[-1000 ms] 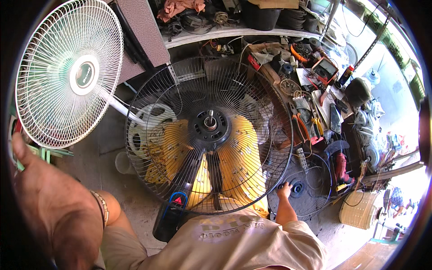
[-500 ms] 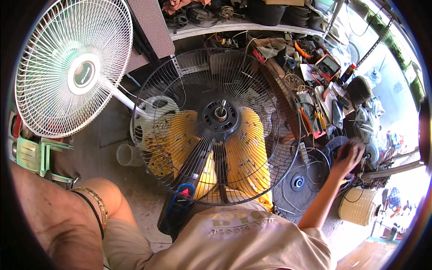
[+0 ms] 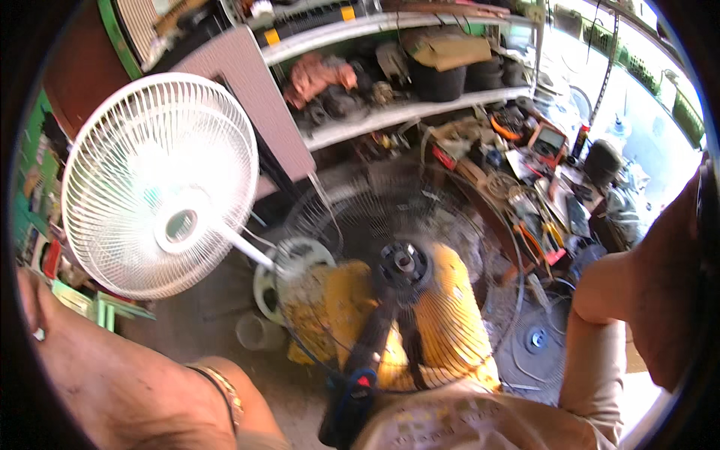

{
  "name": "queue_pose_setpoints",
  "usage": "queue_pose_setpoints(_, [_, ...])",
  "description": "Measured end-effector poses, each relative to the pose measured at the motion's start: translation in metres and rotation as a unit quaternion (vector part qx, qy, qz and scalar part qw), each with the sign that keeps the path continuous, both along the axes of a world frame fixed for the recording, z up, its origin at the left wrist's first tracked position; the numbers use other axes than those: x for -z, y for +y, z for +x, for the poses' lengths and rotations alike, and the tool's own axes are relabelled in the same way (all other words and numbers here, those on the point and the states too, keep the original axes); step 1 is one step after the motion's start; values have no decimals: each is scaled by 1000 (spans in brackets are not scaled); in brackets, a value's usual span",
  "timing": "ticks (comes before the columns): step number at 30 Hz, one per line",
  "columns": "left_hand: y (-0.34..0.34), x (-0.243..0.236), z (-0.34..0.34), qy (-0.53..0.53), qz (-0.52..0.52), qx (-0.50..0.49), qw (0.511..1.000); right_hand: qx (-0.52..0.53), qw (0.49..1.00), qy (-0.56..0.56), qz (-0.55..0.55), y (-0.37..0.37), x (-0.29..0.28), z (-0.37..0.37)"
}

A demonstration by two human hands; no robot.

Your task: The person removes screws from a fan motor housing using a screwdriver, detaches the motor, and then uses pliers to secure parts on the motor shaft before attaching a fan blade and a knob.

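My left hand (image 3: 105, 367) is raised close at the left edge, a bracelet and dark band round its wrist. Its fingers are mostly cut off. At the right edge my right hand (image 3: 667, 285) is raised too, large and dark, with its fingers out of view. I see nothing held in either hand. Between my legs, in yellow patterned trousers, stands a black fan with a bare motor hub (image 3: 405, 264) and a wire guard (image 3: 519, 289) behind it, blurred. Its dark stand (image 3: 369, 341) slants down to a base by my shirt. Neither hand touches this fan.
A white fan (image 3: 181, 225) stands at the left, beside a white bucket (image 3: 259, 331). Pliers (image 3: 551, 229), a multimeter (image 3: 549, 142) and loose parts crowd the right bench. Shelves (image 3: 420, 112) with clutter run along the back. Another round dark grille with a blue hub (image 3: 535, 341) lies at right.
My right hand has moved from beside the bench up to the right edge, close to the view. The view has tilted up, showing more shelves. My left hand stays raised.
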State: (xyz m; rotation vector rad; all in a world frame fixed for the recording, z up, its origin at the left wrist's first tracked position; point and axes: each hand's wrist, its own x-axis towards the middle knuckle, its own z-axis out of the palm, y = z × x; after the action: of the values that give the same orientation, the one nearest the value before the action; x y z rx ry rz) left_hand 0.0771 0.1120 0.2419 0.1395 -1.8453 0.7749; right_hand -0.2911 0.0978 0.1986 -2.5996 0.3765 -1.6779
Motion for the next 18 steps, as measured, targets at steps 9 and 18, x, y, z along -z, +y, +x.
queue_pose_setpoints(9, [-24, 13, -14, 95, -78, 27, 992, -8, 999, 39, -36, 0, -17, 9])
queue_pose_setpoints(18, [-28, 34, -15, 140, -54, 21, 988, -35, 999, 24, 34, -31, 0, 12])
